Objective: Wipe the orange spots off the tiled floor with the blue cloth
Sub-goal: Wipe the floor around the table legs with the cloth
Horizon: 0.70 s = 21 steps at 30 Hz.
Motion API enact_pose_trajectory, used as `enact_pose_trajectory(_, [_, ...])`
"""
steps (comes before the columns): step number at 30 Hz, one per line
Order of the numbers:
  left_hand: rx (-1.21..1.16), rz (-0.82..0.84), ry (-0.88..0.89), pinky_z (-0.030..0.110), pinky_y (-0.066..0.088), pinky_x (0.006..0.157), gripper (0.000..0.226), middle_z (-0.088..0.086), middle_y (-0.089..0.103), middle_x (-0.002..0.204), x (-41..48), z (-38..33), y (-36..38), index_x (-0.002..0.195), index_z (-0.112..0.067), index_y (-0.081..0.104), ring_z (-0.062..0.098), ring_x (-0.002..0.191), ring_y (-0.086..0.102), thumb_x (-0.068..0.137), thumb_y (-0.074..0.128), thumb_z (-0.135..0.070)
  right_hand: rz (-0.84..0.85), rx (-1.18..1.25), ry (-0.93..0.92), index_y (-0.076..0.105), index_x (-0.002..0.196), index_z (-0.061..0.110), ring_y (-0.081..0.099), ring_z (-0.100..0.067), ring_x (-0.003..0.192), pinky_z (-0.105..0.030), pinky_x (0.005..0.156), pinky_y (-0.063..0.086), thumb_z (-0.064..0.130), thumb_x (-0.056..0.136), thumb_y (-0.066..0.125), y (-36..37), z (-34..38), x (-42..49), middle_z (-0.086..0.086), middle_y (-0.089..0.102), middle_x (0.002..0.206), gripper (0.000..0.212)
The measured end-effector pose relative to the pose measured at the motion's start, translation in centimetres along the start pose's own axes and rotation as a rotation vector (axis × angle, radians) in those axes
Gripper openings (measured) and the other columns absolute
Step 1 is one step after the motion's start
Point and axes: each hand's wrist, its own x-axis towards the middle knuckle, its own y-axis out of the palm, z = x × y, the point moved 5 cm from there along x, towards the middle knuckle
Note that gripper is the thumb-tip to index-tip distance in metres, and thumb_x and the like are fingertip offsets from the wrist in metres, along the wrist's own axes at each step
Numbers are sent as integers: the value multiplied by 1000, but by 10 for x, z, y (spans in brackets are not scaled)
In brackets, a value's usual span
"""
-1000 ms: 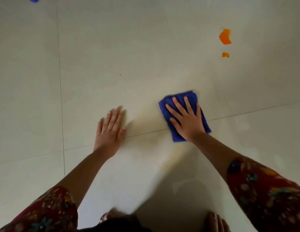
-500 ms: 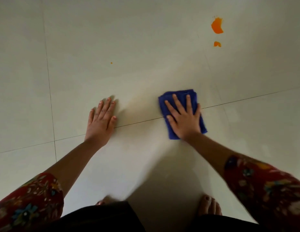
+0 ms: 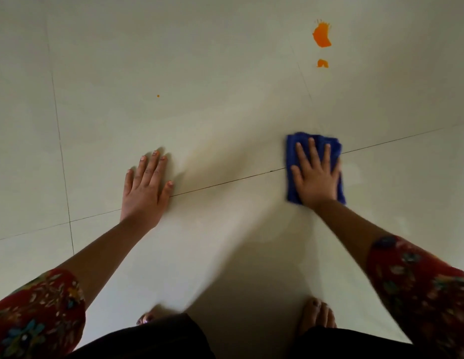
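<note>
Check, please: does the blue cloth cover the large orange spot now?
No, the blue cloth lies flat under the right hand, clearly apart from the large orange spot, which is uncovered farther up the floor.

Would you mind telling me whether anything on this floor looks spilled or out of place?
Yes: a large orange spot and a small spot stain the floor beyond the cloth; a tiny speck lies ahead of the left hand.
</note>
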Motion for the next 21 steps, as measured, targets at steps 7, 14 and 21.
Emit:
enact_pose_trajectory(7, [0,-48,-29,39,5,119,60,-10,6,160,1,-3,-3,152,-25,16,13,148,2,95,15,-45,132,-195,-1016,14,153,38,5,-30,149,-55,118,7,51,101,24,22,61,-77,6,13,162,55])
enact_pose_trajectory(14, [-70,-104,-70,40,22,111,56,-5,35,152,8,-1,-14,141,-23,43,18,142,28,94,20,-43,107,-92,-110,-13,149,36,-8,-33,148,-59,116,2,57,86,-5,9,84,22,4,-9,162,66])
enact_pose_trajectory(21, [-306,-177,-158,39,36,100,57,-1,55,135,18,10,-38,122,-19,61,24,122,49,92,22,-47,294,-199,-677,13,152,36,11,-34,148,-64,111,16,57,96,17,19,169,-20,3,10,161,60])
